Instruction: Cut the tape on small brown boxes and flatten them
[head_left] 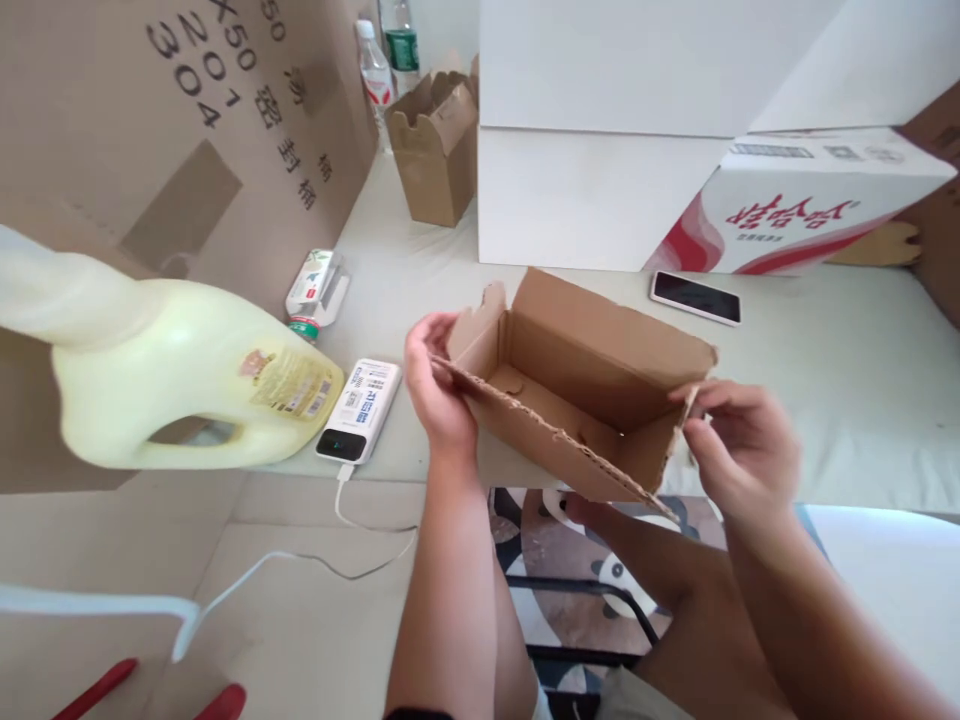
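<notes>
An open-topped brown cardboard box is held tilted toward me over the table's near edge, its inside visible with nothing in it. My left hand wraps around its left end, the fingers partly hidden behind the cardboard. At the right end, my right hand pinches the wall's upper edge between thumb and fingers. The near rim of the box looks rough and torn. Left of my left hand lies a white power bank with a white cable plugged into it.
A large pale-yellow jug lies at the left, near a small bottle. Behind stand another cardboard box, two bottles and white cartons. A phone lies at the back right. Below the table edge, a cable hangs.
</notes>
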